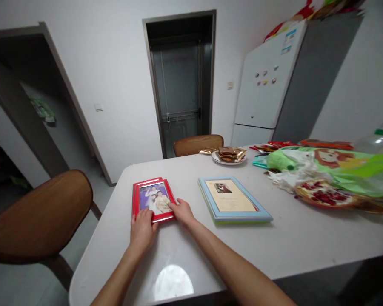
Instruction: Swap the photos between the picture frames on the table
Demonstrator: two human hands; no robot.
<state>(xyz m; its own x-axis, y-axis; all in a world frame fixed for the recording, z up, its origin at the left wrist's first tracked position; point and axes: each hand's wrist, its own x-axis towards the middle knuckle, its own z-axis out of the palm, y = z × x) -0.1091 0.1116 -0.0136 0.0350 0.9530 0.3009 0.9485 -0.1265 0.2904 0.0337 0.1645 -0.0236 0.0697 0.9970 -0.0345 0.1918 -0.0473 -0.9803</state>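
The stacked red frames (155,198) lie left of the blue frame (232,196). The right hand (183,211) holds their side nearest it, the left hand (142,229) their corner farthest from it. They look light, stiff, maybe breakable; edges seem best.

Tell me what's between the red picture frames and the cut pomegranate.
In the head view, a light-blue picture frame lies on the white table between the red picture frames and the cut pomegranate.
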